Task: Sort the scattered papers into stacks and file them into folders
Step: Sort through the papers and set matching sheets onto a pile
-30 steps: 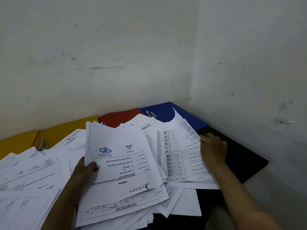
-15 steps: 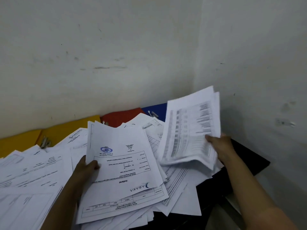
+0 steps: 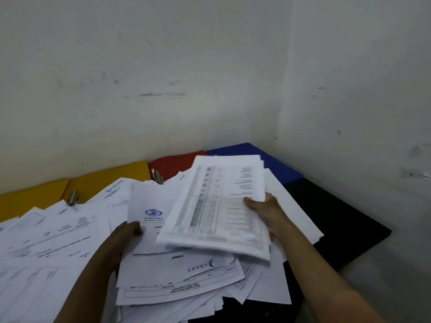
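Papers (image 3: 58, 238) lie scattered over the dark table (image 3: 345, 217) in the corner, and I see two bundles in hand above them. My right hand (image 3: 263, 208) grips a sheaf of table-printed sheets (image 3: 217, 206) at its right edge, thumb on top and the fingers hidden beneath, with the forearm running in from the lower right. That sheaf lies nearly flat, tilted a little, and overlaps the right side of the bundle (image 3: 168, 266) that my left hand (image 3: 126, 236) holds by its left edge, thumb on the top page near a blue stamp. The left forearm comes up from the bottom edge over the loose sheets. Along the wall behind the pile lie a yellow folder (image 3: 109, 180), a red folder (image 3: 172, 163) and a blue folder (image 3: 275, 164), each partly covered by paper. Half a second ago the right hand held the sheaf raised almost upright near the side wall; now it has swung left and down across the other bundle. The left hand has kept its grip in much the same place.
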